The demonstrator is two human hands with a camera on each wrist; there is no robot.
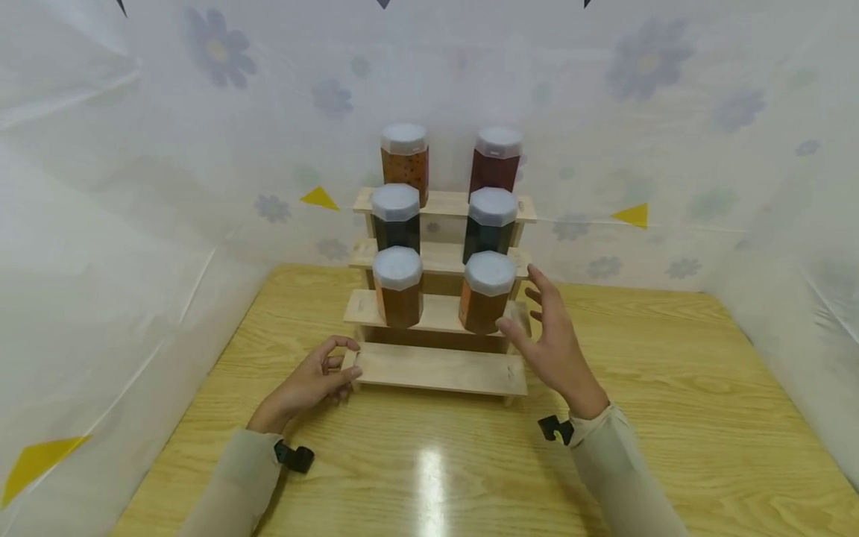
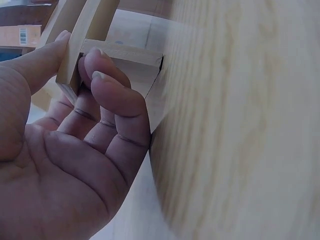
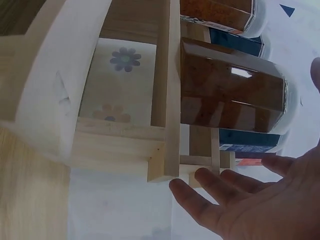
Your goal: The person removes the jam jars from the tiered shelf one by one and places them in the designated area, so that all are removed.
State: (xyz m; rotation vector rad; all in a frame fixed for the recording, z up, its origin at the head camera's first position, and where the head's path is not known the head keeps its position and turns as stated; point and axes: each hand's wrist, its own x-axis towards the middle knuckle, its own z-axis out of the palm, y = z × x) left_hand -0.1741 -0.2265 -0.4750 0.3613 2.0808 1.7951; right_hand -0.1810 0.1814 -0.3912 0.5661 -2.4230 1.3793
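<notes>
- A glossy, wood-grained worktop [image 1: 362, 462] is seen in the foreground, light being reflected from its surface.
- The lowest board of a four-stepped rack [image 1: 436, 369] of pale, smooth wood is pinched at its left end by the left grip [image 1: 312, 384], the thumb laid against one face and the fingers curled behind the other.
- The right grip [image 1: 553, 343] is held at the rack's right side, its fingers parted and relaxed; the thumb is near the front right jar [image 1: 485, 307], though whether contact is made cannot be told.
- Six faceted jars [image 1: 400, 302] with whitish lids are stood upright in pairs on the upper three steps: amber-brown, dark, then speckled orange and deep red.
- A barcode is borne by an orange label [image 2: 23, 36].
- A pale, flower-patterned sheet [image 1: 429, 67] is seen behind.
</notes>
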